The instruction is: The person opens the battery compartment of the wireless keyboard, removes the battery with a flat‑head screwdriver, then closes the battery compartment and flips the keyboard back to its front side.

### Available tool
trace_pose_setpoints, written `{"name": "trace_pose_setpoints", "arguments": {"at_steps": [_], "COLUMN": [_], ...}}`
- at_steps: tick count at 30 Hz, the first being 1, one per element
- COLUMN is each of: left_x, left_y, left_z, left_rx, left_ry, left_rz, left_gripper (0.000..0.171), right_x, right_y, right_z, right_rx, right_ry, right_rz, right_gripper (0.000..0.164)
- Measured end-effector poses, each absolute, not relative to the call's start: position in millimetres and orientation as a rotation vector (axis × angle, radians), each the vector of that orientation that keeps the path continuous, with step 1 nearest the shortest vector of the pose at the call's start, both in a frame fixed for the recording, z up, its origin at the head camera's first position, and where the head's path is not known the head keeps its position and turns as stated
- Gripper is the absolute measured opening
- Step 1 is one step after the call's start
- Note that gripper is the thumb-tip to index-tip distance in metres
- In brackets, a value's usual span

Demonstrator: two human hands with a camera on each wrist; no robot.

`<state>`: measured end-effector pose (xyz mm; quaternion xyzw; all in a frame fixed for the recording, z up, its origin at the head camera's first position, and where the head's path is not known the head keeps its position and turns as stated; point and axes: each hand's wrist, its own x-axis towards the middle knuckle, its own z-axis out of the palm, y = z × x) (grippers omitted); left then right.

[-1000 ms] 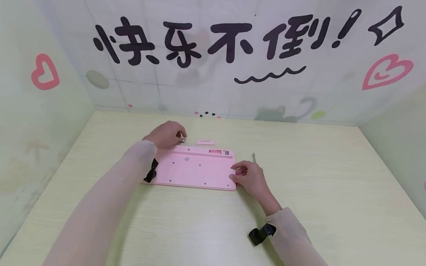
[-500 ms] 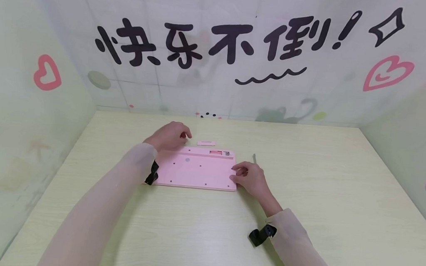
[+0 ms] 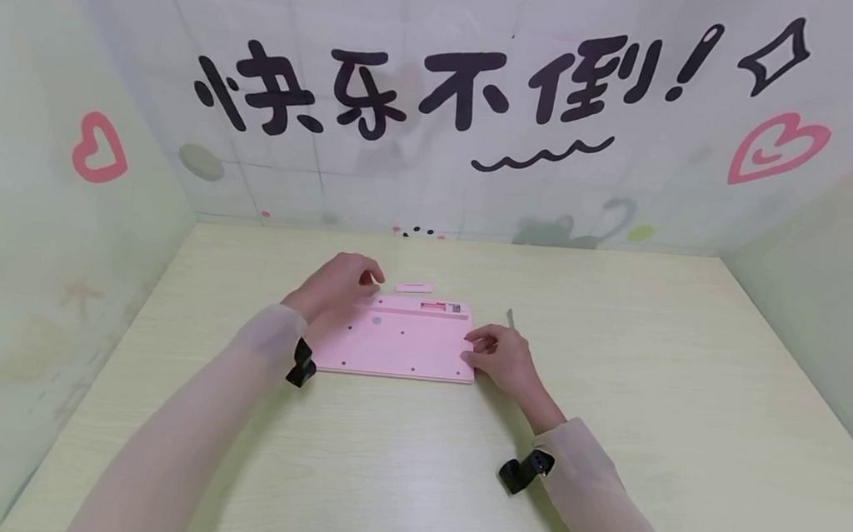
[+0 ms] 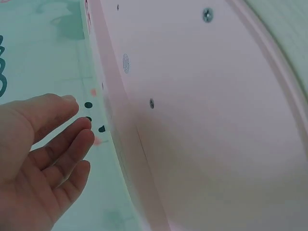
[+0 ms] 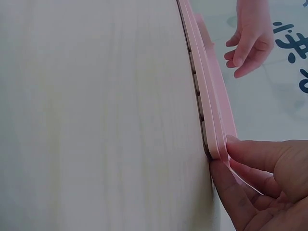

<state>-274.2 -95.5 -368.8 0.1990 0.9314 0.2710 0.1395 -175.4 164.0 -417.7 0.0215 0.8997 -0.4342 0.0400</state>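
Observation:
A pink keyboard (image 3: 390, 342) lies face down on the table, its screw-dotted back up. Near its far right corner is an uncovered compartment (image 3: 434, 306) with a small silvery piece at its right end. My right hand (image 3: 503, 360) pinches the keyboard's right edge between thumb and fingers, as the right wrist view shows up close. Over the far left edge hovers my left hand (image 3: 338, 282), fingers loosely bent and nothing between them in the left wrist view. Just beyond the far edge lies a small pink cover (image 3: 414, 288).
A thin grey stick-like thing (image 3: 510, 318) lies behind my right hand, partly hidden by it. The pale wooden table (image 3: 396, 464) meets printed walls at the back and both sides. Black wrist cameras (image 3: 525, 472) sit at both sleeves.
One second ago my left fingers held a small silvery thing over the far edge; it is gone from view now. That hand has shifted slightly rightward. My right hand stays on the keyboard's edge.

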Motion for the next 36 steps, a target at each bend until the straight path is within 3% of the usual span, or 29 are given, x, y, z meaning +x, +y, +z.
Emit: {"name": "trace_pose_setpoints", "arguments": {"at_steps": [13, 36], "left_x": [-246, -241], "left_y": [-100, -94], "left_z": [-385, -412], "left_rx": [0.417, 0.39], "left_ry": [2.7, 2.727], "left_rz": [0.969, 1.222], "left_gripper": [0.016, 0.018], "right_x": [-172, -178], "right_y": [162, 166], "right_z": [-414, -403], "right_rx": [0.064, 0.005], "right_ry": [2.755, 2.656], "right_rz": [-1.33, -1.243], "right_gripper": [0.023, 0.025]}}
